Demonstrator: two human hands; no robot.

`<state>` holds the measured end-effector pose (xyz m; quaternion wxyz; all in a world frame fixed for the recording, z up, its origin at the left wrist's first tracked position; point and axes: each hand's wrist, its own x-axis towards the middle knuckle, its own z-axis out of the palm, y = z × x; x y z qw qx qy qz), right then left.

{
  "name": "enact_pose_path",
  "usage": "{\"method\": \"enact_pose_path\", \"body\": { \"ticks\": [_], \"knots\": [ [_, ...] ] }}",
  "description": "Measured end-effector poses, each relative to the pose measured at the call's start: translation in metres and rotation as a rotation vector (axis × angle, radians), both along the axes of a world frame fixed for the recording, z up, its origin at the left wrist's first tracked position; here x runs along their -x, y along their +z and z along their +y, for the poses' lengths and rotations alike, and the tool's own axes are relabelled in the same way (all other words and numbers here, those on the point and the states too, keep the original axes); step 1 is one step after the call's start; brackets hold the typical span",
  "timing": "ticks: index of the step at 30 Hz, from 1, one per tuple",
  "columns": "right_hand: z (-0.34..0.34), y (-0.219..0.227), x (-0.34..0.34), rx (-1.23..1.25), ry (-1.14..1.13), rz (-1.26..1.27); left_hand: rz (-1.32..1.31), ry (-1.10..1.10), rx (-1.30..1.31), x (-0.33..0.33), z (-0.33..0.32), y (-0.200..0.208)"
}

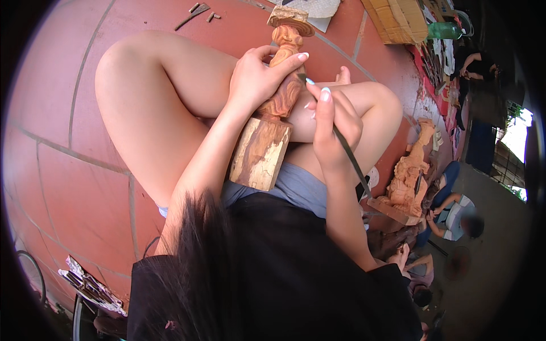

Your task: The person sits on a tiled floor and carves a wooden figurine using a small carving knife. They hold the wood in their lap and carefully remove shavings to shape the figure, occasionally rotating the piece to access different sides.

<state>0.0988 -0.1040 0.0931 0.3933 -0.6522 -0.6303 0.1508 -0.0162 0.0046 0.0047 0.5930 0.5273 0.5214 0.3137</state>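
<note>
A reddish-brown wooden carving (282, 101) with swirling grain slants across my lap. Its rough square block end (260, 154) points toward me, and a rounded disc with a pale, rough top (290, 21) forms the far end. My left hand (253, 77) is wrapped round the carving's middle from the left, thumb across the top. In my right hand (336, 128) is a long, thin, dark file-like tool (351, 154), gripped between thumb and fingers. Its far tip lies at the carving's right side, just by my left thumb; whether it touches the wood I cannot tell.
Small metal tools (193, 14) lie on the red tiled floor (74, 187) beyond my knee. A larger carved wooden figure (406, 173) stands at the right. A cardboard box (398, 23) and green bottle (445, 30) sit far right. Other people (458, 219) sit beyond. A tool bundle (91, 284) lies lower left.
</note>
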Motion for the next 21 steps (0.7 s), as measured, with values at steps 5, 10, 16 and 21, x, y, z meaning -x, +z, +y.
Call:
{"method": "enact_pose_path", "body": {
  "ticks": [5, 10, 16, 21],
  "knots": [
    [-0.038, -0.013, 0.013, -0.03, 0.111, -0.01, 0.032, 0.005, -0.063, -0.003, -0.005, 0.002],
    [-0.006, -0.007, 0.004, -0.007, -0.021, -0.028, 0.047, -0.007, -0.038, 0.0, 0.0, 0.004],
    [-0.038, -0.009, 0.01, -0.042, 0.121, -0.043, 0.114, -0.036, -0.079, -0.002, -0.001, 0.007],
    [-0.019, -0.007, 0.001, 0.014, 0.059, -0.01, 0.15, -0.025, -0.123, -0.002, -0.002, -0.003]
  ]
}}
